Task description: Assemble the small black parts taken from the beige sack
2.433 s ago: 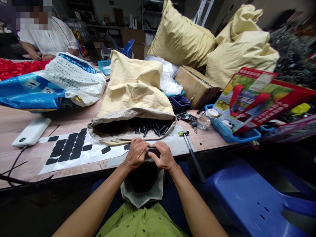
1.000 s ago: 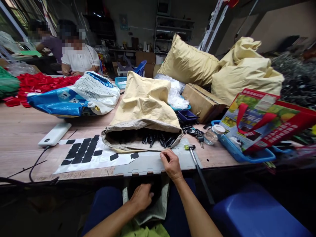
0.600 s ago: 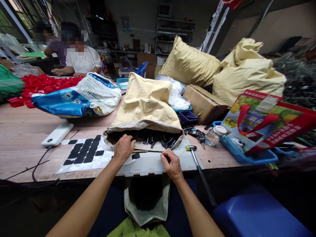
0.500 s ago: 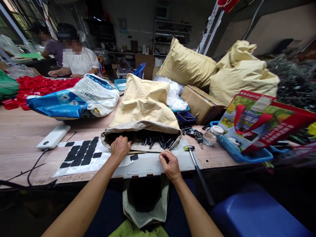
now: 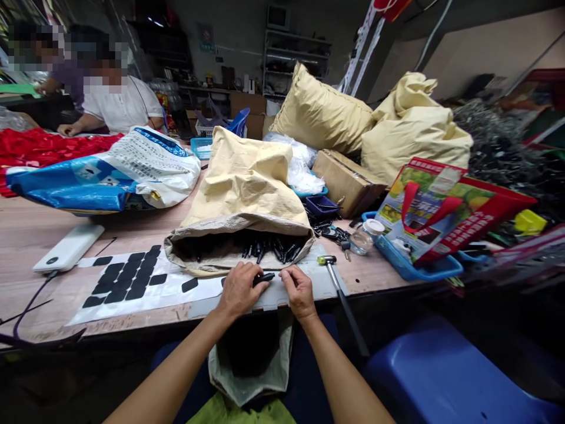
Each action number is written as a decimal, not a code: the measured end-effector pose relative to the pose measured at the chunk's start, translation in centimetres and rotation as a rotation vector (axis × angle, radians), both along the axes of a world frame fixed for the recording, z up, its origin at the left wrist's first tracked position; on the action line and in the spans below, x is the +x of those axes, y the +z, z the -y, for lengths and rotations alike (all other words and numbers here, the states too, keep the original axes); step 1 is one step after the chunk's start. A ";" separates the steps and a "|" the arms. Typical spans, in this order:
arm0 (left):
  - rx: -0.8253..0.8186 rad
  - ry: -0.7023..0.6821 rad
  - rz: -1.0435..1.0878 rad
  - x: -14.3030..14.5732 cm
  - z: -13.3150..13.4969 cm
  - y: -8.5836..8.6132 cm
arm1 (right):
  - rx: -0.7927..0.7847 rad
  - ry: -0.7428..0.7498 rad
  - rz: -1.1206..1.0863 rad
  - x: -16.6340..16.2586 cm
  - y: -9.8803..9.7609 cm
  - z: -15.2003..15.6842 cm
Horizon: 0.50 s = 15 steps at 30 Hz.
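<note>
My left hand [image 5: 241, 288] is closed on a small black tapered piece [image 5: 265, 278], whose tip points toward my right hand. Thumb and fingers pinched together, my right hand [image 5: 300, 293] is just right of that tip; whatever it may hold is too small to make out. Both hands are over a grey board [image 5: 276, 297] at the table's front edge. Just beyond them lies a cream sack [image 5: 247, 188], its mouth facing me, with several similar black pieces [image 5: 258, 247] inside. Between my legs another sack [image 5: 251, 386] hangs open, its inside dark.
A hammer [image 5: 339, 282] lies right of my hands, its handle overhanging the edge. White sheet with black pads [image 5: 126, 280] and a power bank [image 5: 68, 247] are on the left. A blue tray [image 5: 424, 268] holds a red bag [image 5: 441, 206]. Two people [image 5: 117, 109] sit back left.
My left hand has come out of the sack's mouth with a black piece and moved right, close to my right hand. The view has shifted slightly right.
</note>
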<state>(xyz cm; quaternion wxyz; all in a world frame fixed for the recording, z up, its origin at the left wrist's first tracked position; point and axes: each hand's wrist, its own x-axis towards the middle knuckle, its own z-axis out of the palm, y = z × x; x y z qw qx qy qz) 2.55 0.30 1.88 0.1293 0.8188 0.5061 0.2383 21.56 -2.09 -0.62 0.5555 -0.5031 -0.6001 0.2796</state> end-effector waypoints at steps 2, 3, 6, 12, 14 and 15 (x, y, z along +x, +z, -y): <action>-0.031 0.006 0.044 0.8 0.0 -0.9 | -0.027 -0.016 -0.037 0.0 -0.3 0.0; -0.040 0.009 0.063 1.0 -0.1 -1.2 | -0.040 -0.021 -0.051 -0.1 -0.3 0.0; -0.055 -0.003 0.105 0.8 -0.4 -1.9 | -0.087 -0.021 -0.086 -0.1 0.1 -0.1; -0.066 -0.013 0.121 0.5 -0.4 -1.8 | 0.007 -0.410 0.208 4.9 2.9 1.3; -0.059 -0.013 0.115 0.6 -0.4 -1.7 | -0.030 -0.619 0.506 7.6 3.5 2.5; -0.056 -0.014 0.112 0.7 -0.4 -1.7 | -0.094 -0.689 0.642 8.9 3.6 3.2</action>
